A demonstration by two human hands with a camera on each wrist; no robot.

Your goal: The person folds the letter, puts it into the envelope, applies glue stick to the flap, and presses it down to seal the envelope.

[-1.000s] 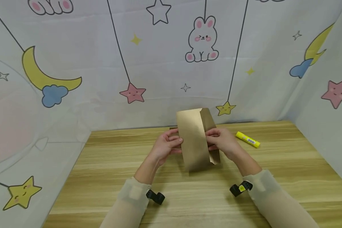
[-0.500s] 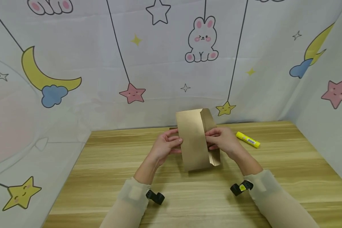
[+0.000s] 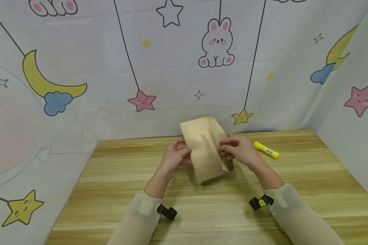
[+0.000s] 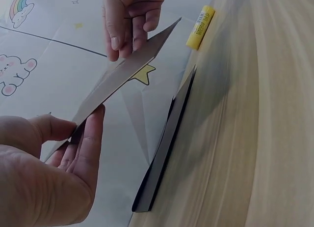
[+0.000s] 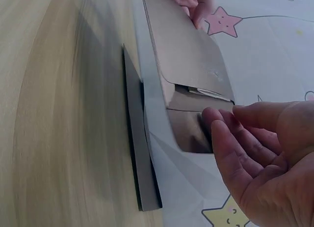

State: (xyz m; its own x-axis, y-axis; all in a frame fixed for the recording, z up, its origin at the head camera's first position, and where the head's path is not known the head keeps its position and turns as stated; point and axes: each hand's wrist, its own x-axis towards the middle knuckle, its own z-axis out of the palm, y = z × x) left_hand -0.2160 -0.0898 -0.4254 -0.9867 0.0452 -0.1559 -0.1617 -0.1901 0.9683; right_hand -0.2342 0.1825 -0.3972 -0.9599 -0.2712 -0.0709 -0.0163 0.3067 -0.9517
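Observation:
A brown paper envelope is held up over the back of the table, tilted, with its flap folded out along the right side. My left hand grips its left edge, thumb on the near face and fingers behind, as the left wrist view also shows. My right hand pinches at the flap's edge with thumb and forefinger; in the right wrist view a slit-like opening shows beside these fingertips. Below the envelope, a second flat brown paper piece lies at the table's back edge, mostly hidden in the head view.
A yellow glue stick lies on the wooden table to the right of my right hand. Behind the table hangs a white cloth printed with stars, moons and rabbits. Black wrist cameras sit on both sleeves.
The envelope has tilted, its top swinging left and its front face now catching more light. My right fingers have shifted slightly with the flap; the left hand has moved little.

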